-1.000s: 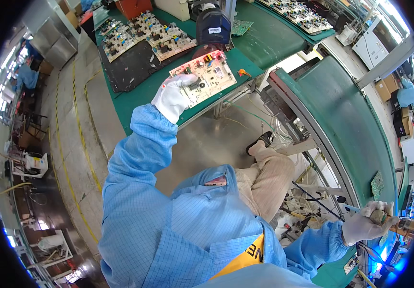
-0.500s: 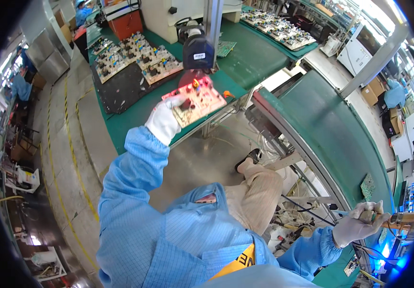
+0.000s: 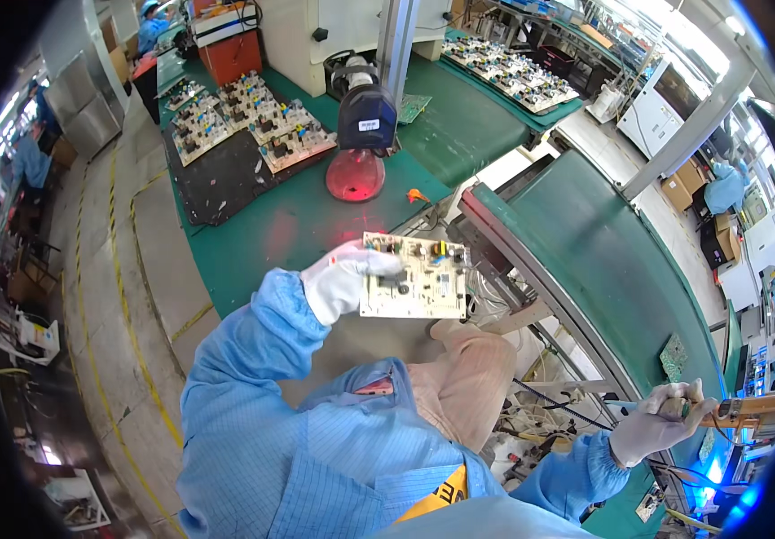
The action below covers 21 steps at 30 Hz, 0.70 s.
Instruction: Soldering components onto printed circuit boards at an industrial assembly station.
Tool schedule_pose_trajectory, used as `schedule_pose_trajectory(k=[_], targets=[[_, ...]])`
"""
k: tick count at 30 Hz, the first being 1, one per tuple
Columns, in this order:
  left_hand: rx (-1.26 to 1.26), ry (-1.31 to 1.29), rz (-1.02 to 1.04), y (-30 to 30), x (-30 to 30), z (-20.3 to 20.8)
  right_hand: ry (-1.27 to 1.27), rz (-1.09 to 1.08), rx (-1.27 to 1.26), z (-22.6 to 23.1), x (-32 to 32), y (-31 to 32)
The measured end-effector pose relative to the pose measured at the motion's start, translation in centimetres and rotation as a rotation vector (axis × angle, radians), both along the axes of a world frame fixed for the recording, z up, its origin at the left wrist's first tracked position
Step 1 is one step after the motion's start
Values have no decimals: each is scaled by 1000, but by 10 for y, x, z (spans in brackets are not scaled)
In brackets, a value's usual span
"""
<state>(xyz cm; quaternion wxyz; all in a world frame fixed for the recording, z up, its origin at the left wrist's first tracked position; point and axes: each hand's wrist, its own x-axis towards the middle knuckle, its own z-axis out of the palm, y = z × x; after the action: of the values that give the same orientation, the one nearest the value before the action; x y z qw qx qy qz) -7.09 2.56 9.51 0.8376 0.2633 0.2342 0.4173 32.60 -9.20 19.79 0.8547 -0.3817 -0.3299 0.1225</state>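
My left hand (image 3: 341,280), in a white glove, grips a cream circuit board (image 3: 428,292) by its left edge, thumb over its face. Small dark, yellow and green parts stand on the board, which I hold above the floor just off the near edge of the green table. My right hand (image 3: 652,429), also gloved, is closed beside the right-hand conveyor. Its fingers are around a small object, partly hidden, whose kind I cannot make out. A dark blue scanner (image 3: 368,121) glows red over the table beyond the board.
Populated circuit boards (image 3: 293,135) lie on a black mat (image 3: 217,193) on the green table (image 3: 253,251). More boards (image 3: 513,72) are at the back. A curved green conveyor (image 3: 585,242) runs along my right, carrying a green board (image 3: 673,357). A metal post (image 3: 396,45) stands behind the scanner.
My left hand has drawn the circuit board from under the red scanner light, toward me and to the right, turning it straighter. My right hand stays closed in nearly the same place.
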Motion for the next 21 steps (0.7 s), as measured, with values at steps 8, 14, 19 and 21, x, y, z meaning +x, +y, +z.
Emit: schedule_pose_trajectory(k=[8,14,19,21], targets=[[-19,61,235,32,-55,19,-49,78,-6,-3,15,-4],[-40,166,443,58,-79,2,-83,186,1,-4,26,-7],[-75,54,412,69,-92,-10,-28,125,-10,2,20,-3],[-53,104,456,72,-95,-15,-34,161,3,2,21,-3]])
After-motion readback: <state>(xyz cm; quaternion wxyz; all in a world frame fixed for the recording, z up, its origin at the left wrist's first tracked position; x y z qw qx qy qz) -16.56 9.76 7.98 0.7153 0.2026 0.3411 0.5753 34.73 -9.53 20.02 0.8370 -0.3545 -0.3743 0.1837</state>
